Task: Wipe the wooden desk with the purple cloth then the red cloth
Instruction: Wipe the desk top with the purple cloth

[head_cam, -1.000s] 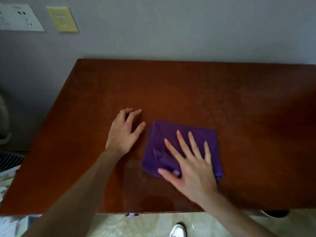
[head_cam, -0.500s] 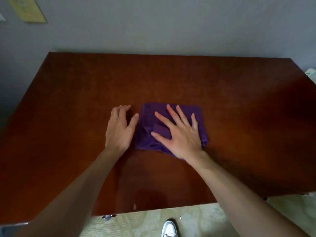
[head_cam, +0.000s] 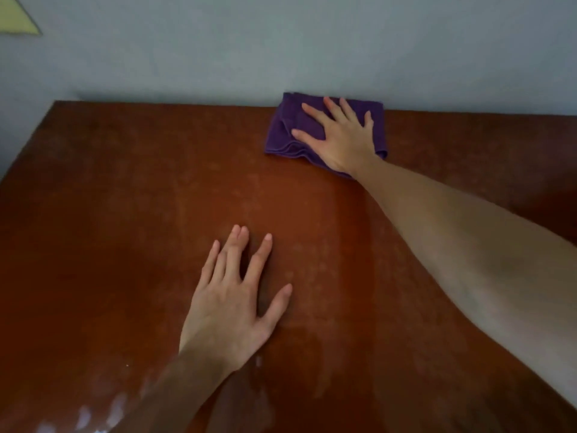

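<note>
**Purple cloth pushed to the far edge**

Since half a second ago, your right hand point(head_cam: 340, 140) has slid the purple cloth point(head_cam: 288, 132) away from the middle of the table point(head_cam: 125, 214) to its far edge, right of centre, where the cloth's far side now meets the grey wall point(head_cam: 281, 51). Before, the cloth lay just beside your left hand; now the two are well apart.

Your right arm reaches out long across the table. That hand lies palm down on the cloth with the fingers straight and spread, so the grip is open and flat: it presses the cloth and does not pinch it. The cloth is folded into a rough square, its layered edges showing along the near left side, and part of it is hidden under your palm and wrist.

Your left hand point(head_cam: 231, 301) rests palm down on the bare wood, near and a little left of centre, much as it did earlier. Its fingers are straight and slightly fanned, holding nothing.

Faint pale smears show on the wood between the two hands, and bright reflections sit at the near left edge. A yellow-green plate point(head_cam: 15, 21) on the wall shows at the far left corner.
</note>
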Available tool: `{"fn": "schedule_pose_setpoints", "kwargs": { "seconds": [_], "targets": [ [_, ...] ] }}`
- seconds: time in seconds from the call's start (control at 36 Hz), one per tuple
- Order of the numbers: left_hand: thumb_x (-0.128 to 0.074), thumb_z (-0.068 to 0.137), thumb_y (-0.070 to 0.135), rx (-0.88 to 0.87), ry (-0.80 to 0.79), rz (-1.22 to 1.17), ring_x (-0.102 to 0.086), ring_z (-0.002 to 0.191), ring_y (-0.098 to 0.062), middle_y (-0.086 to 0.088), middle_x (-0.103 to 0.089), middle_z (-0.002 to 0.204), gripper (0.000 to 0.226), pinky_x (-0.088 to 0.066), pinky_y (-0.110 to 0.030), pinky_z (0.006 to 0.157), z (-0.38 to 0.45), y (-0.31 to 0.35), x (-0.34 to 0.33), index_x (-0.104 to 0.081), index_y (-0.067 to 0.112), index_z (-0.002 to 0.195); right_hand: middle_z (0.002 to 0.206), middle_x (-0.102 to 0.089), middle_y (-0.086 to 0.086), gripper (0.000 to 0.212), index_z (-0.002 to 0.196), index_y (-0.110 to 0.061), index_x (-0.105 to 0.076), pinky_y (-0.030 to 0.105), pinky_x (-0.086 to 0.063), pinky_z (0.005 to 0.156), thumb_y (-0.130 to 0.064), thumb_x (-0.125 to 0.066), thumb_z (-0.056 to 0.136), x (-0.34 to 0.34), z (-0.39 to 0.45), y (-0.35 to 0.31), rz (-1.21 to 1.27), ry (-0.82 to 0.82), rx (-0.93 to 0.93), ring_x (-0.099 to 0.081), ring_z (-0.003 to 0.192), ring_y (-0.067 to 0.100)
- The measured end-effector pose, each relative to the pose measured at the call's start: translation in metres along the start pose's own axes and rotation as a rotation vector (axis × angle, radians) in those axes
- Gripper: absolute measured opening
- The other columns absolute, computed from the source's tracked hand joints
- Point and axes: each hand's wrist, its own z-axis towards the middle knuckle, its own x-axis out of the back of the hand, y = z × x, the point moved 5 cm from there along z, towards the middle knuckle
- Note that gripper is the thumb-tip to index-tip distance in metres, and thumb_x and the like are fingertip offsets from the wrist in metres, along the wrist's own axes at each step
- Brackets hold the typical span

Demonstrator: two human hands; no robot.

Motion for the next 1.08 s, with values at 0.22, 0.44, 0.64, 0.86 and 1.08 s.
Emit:
{"fn": "schedule_pose_setpoints", "kwargs": {
  "seconds": [0.22, 0.44, 0.64, 0.86, 1.08],
  "targets": [
    [-0.021, 0.096, 0.072, -0.015, 0.010, -0.035, 0.004, 0.154, -0.011, -0.007, -0.017, 0.165, 0.074, 0.006, -0.032, 0.124, -0.001, 0.002, 0.005, -0.014, 0.032, 0.158, 0.173, -0.010, -0.006, 0.065, 0.158, -0.052, -0.018, 0.067, -0.002, 0.123, -0.073, -0.030, 0.098, -0.002, -0.028, 0.000, -0.048, 0.001, 0.041, -0.004, 0.159, 0.024],
    [-0.032, 0.094, 0.062, 0.031, 0.050, -0.178, -0.019, 0.151, -0.019, -0.008, -0.032, 0.157, 0.067, -0.018, -0.043, 0.123, -0.003, 0.002, 0.014, -0.038, 0.027, 0.151, 0.172, -0.017, -0.006, 0.065, 0.159, -0.051, -0.021, 0.067, -0.009, 0.122, -0.071, -0.029, 0.097, 0.000, -0.168, 0.008, -0.039, 0.056, 0.043, -0.010, 0.159, 0.027],
    [-0.034, 0.094, 0.057, 0.005, 0.063, -0.092, -0.035, 0.144, -0.028, -0.012, -0.042, 0.150, 0.068, -0.027, -0.047, 0.119, -0.022, 0.026, 0.008, -0.046, 0.017, 0.147, 0.169, -0.028, -0.006, 0.076, 0.156, -0.048, -0.035, 0.063, -0.016, 0.122, -0.086, -0.032, 0.090, 0.009, -0.365, 0.018, -0.030, 0.143, 0.006, -0.022, 0.157, 0.024],
    [-0.037, 0.092, 0.055, -0.061, 0.038, -0.126, -0.030, 0.146, -0.024, -0.009, -0.039, 0.153, 0.067, -0.018, -0.039, 0.122, -0.043, 0.092, -0.009, -0.043, 0.018, 0.148, 0.171, -0.020, -0.006, 0.088, 0.159, -0.047, -0.027, 0.063, -0.019, 0.122, -0.093, -0.033, 0.084, 0.013, -0.469, 0.041, -0.084, 0.092, -0.079, -0.017, 0.158, 0.024],
    [-0.026, 0.097, 0.047, 0.006, 0.054, -0.094, -0.026, 0.149, -0.026, -0.014, -0.037, 0.155, 0.061, -0.014, -0.044, 0.122, -0.015, 0.113, -0.021, -0.041, 0.019, 0.149, 0.170, -0.022, -0.010, 0.079, 0.156, -0.053, -0.030, 0.057, -0.016, 0.124, -0.090, -0.032, 0.086, 0.020, -0.402, 0.068, -0.047, 0.158, -0.067, -0.015, 0.159, 0.018]
  ]
}}
